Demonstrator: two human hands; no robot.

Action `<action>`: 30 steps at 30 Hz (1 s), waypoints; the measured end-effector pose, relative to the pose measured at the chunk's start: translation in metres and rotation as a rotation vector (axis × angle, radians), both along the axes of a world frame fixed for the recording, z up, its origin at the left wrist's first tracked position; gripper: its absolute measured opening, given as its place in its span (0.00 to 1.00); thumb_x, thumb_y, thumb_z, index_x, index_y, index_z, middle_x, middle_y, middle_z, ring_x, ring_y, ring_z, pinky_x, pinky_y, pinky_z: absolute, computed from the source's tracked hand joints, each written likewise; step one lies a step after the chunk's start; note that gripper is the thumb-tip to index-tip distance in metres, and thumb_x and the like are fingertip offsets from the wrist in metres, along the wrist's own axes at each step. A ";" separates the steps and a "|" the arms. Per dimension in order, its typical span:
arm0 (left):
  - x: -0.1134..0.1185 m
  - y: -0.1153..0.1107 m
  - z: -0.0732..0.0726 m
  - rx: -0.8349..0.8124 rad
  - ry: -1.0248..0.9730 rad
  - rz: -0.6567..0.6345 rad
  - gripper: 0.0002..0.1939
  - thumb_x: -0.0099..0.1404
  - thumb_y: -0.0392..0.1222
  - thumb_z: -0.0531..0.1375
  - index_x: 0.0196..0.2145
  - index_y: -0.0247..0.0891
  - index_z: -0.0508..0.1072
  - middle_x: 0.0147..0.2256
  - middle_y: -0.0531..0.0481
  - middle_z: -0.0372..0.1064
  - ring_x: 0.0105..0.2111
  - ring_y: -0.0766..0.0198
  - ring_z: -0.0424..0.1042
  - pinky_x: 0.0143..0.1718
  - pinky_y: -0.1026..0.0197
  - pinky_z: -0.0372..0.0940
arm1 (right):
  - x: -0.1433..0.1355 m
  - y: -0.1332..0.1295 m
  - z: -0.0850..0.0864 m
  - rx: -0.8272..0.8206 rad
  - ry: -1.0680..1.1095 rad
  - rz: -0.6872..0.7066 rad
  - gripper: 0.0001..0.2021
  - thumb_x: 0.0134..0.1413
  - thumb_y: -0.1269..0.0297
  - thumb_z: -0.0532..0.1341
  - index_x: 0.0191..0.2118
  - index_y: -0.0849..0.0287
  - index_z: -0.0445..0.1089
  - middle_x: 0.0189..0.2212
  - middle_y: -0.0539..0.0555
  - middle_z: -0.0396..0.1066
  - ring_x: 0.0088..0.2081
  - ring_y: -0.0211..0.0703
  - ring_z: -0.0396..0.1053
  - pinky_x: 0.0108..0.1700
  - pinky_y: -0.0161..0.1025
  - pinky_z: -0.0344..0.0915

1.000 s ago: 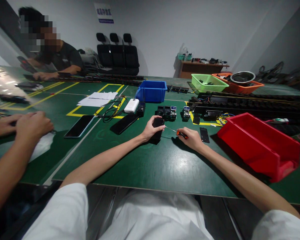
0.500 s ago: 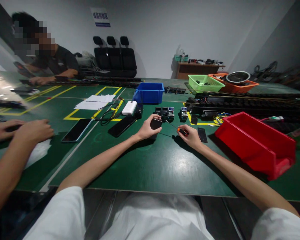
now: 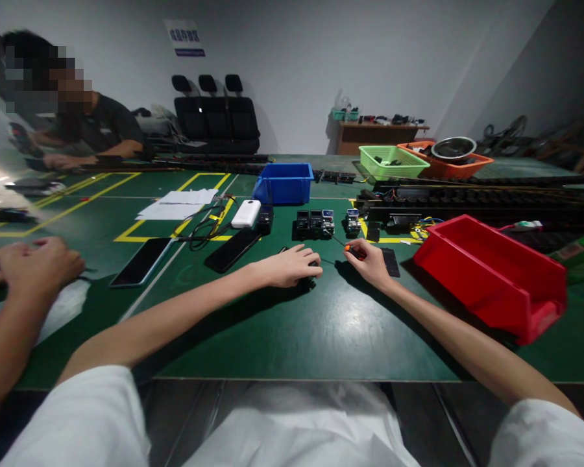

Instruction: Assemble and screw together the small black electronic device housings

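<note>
Two bare hands: the left hand (image 3: 296, 266) and the right hand (image 3: 368, 261) are apart, with some green table (image 3: 272, 337) showing between them.
Under the left palm: a dark thing (image 3: 311, 281) on the table, mostly hidden. The hand lies flat over it, so I cannot tell if the fingers grip it.
In the right fingers: a screwdriver (image 3: 348, 248) with an orange bit on its handle, pinched tight. Its thin rod points at the small black boxes (image 3: 316, 222); I cannot tell if the tip touches one.
Little row: three of those boxes sit side by side, and a fourth box (image 3: 353, 222) sits a bit to the right.
By the right wrist: a flat black plate (image 3: 392, 262) on the table.
Near the left arm: a black phone (image 3: 231, 251), a white power bank (image 3: 246, 214), a black cable and a phone with a light blue edge (image 3: 141, 263).
Bins: a blue bin (image 3: 286, 185) behind the boxes, a big red bin (image 3: 496, 279) on the right.
Far back: a green basket (image 3: 394, 167) beside an orange basket (image 3: 479, 165) with a round metal bowl (image 3: 453, 148).
Other people: a co-worker's hand (image 3: 43, 263) at the left edge, and a person in a dark shirt (image 3: 111, 123) across the table.
</note>
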State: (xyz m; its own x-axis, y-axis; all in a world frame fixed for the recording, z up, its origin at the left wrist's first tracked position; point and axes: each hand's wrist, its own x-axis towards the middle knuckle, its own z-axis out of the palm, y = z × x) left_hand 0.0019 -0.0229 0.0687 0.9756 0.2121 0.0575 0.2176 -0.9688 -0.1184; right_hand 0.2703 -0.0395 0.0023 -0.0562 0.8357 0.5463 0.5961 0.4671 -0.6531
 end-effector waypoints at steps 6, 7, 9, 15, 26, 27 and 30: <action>-0.018 -0.024 -0.006 -0.010 0.015 0.041 0.23 0.60 0.29 0.56 0.52 0.45 0.66 0.59 0.44 0.62 0.61 0.51 0.59 0.64 0.37 0.48 | 0.000 0.000 0.000 -0.008 0.008 0.007 0.10 0.55 0.60 0.61 0.40 0.58 0.71 0.27 0.50 0.69 0.27 0.39 0.65 0.31 0.36 0.60; -0.023 -0.029 -0.007 -0.025 0.007 0.059 0.24 0.60 0.31 0.56 0.53 0.46 0.66 0.61 0.44 0.60 0.63 0.49 0.56 0.64 0.35 0.47 | 0.000 0.000 0.000 -0.008 0.009 0.009 0.09 0.55 0.60 0.61 0.40 0.58 0.71 0.27 0.50 0.69 0.27 0.39 0.65 0.31 0.36 0.60; -0.030 -0.038 -0.010 -0.062 -0.005 0.083 0.25 0.63 0.38 0.58 0.58 0.47 0.63 0.64 0.46 0.56 0.66 0.46 0.50 0.65 0.34 0.46 | 0.000 -0.001 0.000 -0.009 0.008 0.013 0.09 0.55 0.61 0.60 0.40 0.58 0.71 0.27 0.51 0.69 0.28 0.40 0.66 0.31 0.36 0.61; -0.045 -0.050 -0.031 0.034 -0.170 0.250 0.22 0.70 0.42 0.52 0.61 0.46 0.61 0.65 0.46 0.56 0.68 0.49 0.49 0.66 0.35 0.46 | -0.001 -0.003 0.003 -0.003 0.012 0.031 0.09 0.55 0.61 0.61 0.40 0.59 0.71 0.28 0.51 0.69 0.28 0.40 0.66 0.31 0.36 0.60; -0.073 -0.010 -0.041 0.103 -0.417 0.490 0.21 0.66 0.43 0.57 0.55 0.38 0.65 0.53 0.38 0.64 0.55 0.51 0.64 0.57 0.46 0.64 | -0.001 -0.003 0.003 -0.011 0.013 0.033 0.10 0.55 0.60 0.61 0.40 0.59 0.72 0.27 0.50 0.69 0.28 0.39 0.66 0.31 0.36 0.60; -0.073 -0.007 -0.042 0.107 -0.423 0.508 0.21 0.66 0.43 0.57 0.55 0.38 0.65 0.52 0.38 0.65 0.54 0.50 0.64 0.56 0.45 0.64 | -0.001 -0.003 0.003 -0.012 0.011 0.036 0.10 0.55 0.60 0.61 0.40 0.59 0.72 0.27 0.50 0.69 0.28 0.39 0.66 0.31 0.36 0.60; -0.071 0.005 -0.042 0.113 -0.421 0.543 0.20 0.65 0.44 0.57 0.55 0.39 0.65 0.52 0.39 0.65 0.54 0.49 0.64 0.52 0.46 0.65 | -0.001 -0.003 0.003 -0.014 0.009 0.038 0.10 0.55 0.59 0.61 0.40 0.58 0.72 0.27 0.51 0.69 0.28 0.39 0.66 0.31 0.36 0.61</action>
